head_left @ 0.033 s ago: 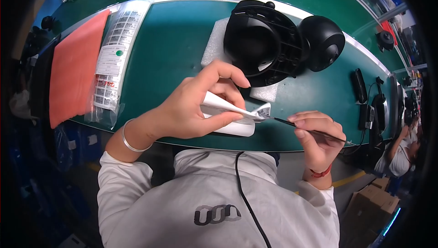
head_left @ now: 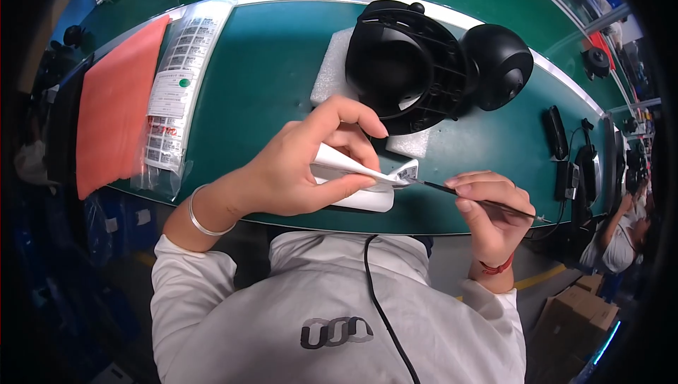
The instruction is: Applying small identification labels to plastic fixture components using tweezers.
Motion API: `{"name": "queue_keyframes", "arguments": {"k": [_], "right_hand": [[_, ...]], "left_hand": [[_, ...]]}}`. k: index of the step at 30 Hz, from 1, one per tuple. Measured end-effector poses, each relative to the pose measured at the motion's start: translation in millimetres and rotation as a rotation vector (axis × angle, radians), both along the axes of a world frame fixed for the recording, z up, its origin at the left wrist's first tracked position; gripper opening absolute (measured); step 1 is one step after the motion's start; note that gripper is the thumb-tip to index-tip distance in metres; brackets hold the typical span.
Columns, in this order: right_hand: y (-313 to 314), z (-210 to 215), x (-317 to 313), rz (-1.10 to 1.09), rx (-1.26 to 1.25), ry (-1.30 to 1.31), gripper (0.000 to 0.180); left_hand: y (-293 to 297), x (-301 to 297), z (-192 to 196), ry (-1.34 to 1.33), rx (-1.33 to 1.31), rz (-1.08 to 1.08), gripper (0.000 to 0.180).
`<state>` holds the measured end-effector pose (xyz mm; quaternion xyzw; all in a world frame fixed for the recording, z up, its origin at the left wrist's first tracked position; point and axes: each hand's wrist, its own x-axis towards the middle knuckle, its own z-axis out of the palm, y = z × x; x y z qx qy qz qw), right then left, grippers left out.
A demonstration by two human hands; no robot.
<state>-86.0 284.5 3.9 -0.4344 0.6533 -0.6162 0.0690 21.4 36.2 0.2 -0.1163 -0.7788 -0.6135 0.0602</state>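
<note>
My left hand [head_left: 300, 161] pinches a folded white strip of labels [head_left: 346, 163] between thumb and fingers. At its right end the strip curls up, showing a small printed label [head_left: 407, 173]. My right hand [head_left: 491, 211] grips slim black tweezers [head_left: 498, 207] like a pen, and their bright tip meets the strip by that label. Whether the tip has hold of the label is too small to tell. Below the strip, a white rounded piece [head_left: 371, 202] lies partly hidden by my left hand. Just beyond stands a black round plastic housing [head_left: 395, 66] with a ribbed ring.
White foam [head_left: 330, 77] lies under the housing, beside a black dome-shaped part [head_left: 503, 66]. Left on the green table [head_left: 247, 66] are an orange sheet [head_left: 116, 112] and a clear bag of label sheets [head_left: 173, 94]. Black devices with cables [head_left: 558, 133] sit at right.
</note>
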Motion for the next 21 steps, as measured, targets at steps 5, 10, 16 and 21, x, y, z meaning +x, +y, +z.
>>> {"name": "queue_keyframes", "arguments": {"k": [5, 10, 16, 21], "right_hand": [[0, 3, -2, -0.084, -0.033, 0.085, 0.019], [-1, 14, -4, -0.136, 0.000, 0.487, 0.022], [-27, 19, -4, 0.032, 0.087, 0.826, 0.019], [-39, 17, -8, 0.070, 0.117, 0.994, 0.022]], "left_hand": [[-2, 1, 2, -0.005, 0.004, -0.028, 0.050], [-7, 2, 14, -0.075, -0.095, 0.067, 0.060], [-18, 1, 16, -0.240, -0.169, 0.140, 0.075], [-15, 0, 13, -0.270, -0.243, 0.044, 0.072]]}}
